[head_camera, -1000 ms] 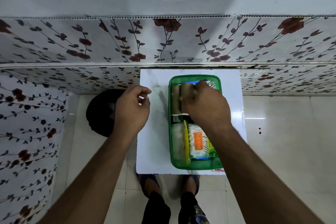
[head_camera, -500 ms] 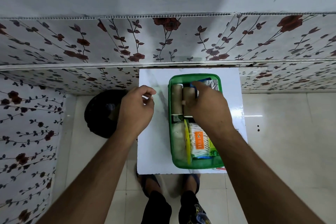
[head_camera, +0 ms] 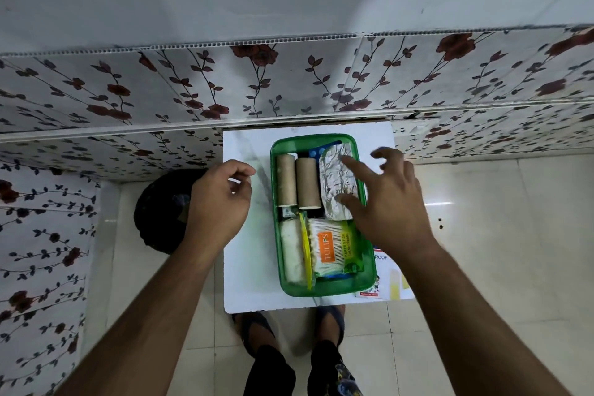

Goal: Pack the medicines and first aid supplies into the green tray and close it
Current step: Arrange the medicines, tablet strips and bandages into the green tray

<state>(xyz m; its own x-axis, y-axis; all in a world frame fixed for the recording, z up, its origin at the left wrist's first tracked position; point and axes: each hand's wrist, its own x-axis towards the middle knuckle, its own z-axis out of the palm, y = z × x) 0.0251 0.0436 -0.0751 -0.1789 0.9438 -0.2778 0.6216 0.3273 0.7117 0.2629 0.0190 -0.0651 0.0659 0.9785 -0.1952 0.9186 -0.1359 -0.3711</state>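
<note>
The green tray (head_camera: 323,289) stands on a small white table (head_camera: 247,267). Inside lie two brown bandage rolls (head_camera: 297,182) side by side, a silver foil tablet strip (head_camera: 334,177), a white gauze roll (head_camera: 292,255) and a pack of cotton swabs (head_camera: 334,249) with an orange label. A blue item (head_camera: 318,150) peeks out at the tray's far end. My right hand (head_camera: 385,202) hovers over the tray's right edge, fingers spread, holding nothing. My left hand (head_camera: 218,202) is loosely curled to the left of the tray, above the table, with nothing seen in it.
A flat white box or leaflet (head_camera: 390,276) lies on the table to the right of the tray, partly under my right forearm. A black round bin (head_camera: 160,212) sits on the floor at the left. Floral panels (head_camera: 289,80) wall the table's far side.
My right hand has lifted off the bandage rolls and foil strip and moved right, opening its fingers. The rolls and strip now lie uncovered in the tray. The left hand has barely moved.
</note>
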